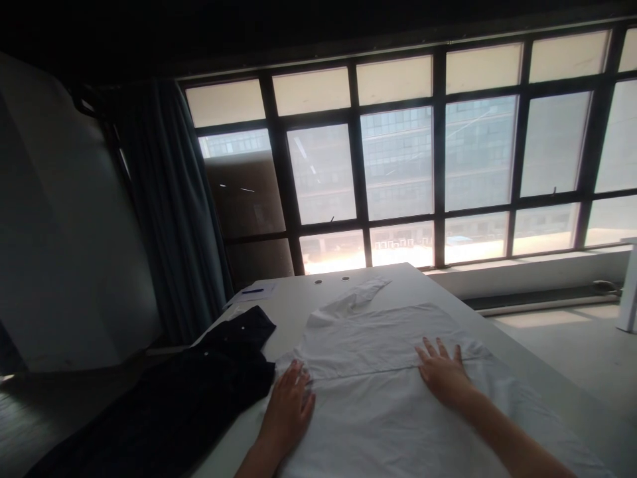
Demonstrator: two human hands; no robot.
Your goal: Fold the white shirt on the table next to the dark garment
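Note:
A white garment point(378, 372) lies spread on a white table point(298, 305), with a fold line running across it between my hands and a sleeve point(355, 297) reaching toward the far edge. My left hand point(291, 401) rests flat on the garment's left edge, fingers stretched out. My right hand point(440, 368) lies flat on the garment to the right of the middle, fingers spread along the fold line. Neither hand holds anything.
A dark garment point(199, 392) lies bunched on the table's left side. A sheet of paper with a blue pen point(253, 291) sits at the far left corner. A large window point(408, 166) and a dark curtain point(169, 199) stand behind the table.

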